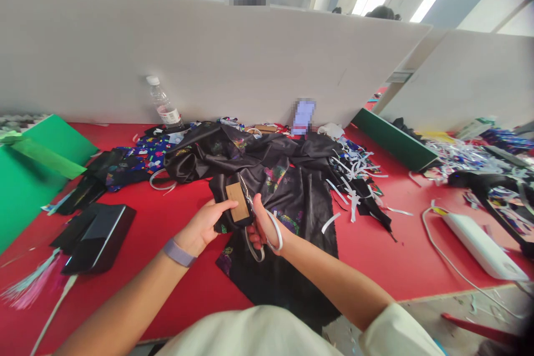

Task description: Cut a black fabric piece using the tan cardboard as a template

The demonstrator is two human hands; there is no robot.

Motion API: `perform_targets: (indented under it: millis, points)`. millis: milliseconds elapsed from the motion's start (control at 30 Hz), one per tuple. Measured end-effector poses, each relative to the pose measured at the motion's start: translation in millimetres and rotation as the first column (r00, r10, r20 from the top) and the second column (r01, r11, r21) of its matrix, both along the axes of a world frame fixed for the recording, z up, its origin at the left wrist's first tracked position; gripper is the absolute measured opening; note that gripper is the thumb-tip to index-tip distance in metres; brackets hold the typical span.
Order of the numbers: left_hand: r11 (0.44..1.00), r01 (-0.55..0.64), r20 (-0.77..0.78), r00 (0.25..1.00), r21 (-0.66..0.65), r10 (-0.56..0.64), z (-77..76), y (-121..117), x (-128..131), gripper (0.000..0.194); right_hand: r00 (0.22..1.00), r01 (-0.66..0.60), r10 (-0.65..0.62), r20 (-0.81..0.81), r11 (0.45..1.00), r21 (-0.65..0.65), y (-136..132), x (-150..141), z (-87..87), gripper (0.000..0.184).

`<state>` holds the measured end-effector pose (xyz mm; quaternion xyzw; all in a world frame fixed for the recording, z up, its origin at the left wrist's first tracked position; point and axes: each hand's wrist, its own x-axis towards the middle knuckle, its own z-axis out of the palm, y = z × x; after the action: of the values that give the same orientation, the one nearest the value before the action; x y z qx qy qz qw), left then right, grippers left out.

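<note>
My left hand [204, 226] pinches a small brown card [237, 202] against a fold of black embroidered fabric [287, 194] that spreads over the red table [400, 256]. My right hand [259, 222] is closed through the white handles of a pair of scissors [267, 233], whose blades point up along the card's right edge. Both hands meet near the table's middle, just above the cloth. A lilac band sits on my left wrist.
A water bottle [164, 105] stands at the white partition. Black boxes [98, 236] and a tassel lie at left beside green boards [29, 172]. White paper strips [354, 178] litter the right of the cloth. A white power strip [479, 245] lies far right.
</note>
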<state>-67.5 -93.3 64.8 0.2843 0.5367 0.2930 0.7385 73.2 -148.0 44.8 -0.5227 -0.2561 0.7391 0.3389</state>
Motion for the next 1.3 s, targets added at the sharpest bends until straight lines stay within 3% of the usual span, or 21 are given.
perform_targets:
  millis: [667, 933, 1300]
  points:
    - [0.999, 0.049, 0.019, 0.999, -0.024, -0.048, 7.5, -3.9, 0.8, 0.016, 0.997, 0.049, -0.051, 0.057, 0.998, 0.031, 0.2, 0.0, -3.9, 0.07]
    - [1.0, 0.025, 0.076, 0.997, 0.009, -0.025, -2.2, -2.9, -1.0, 0.014, 0.995, 0.058, -0.059, 0.08, 0.998, 0.01, 2.0, -0.2, -1.6, 0.067]
    - [0.999, 0.031, 0.054, 0.998, -0.017, -0.03, 1.6, -5.3, -0.3, 0.016, 0.995, 0.067, -0.068, 0.075, 0.998, 0.015, 3.0, -0.3, -4.0, 0.066]
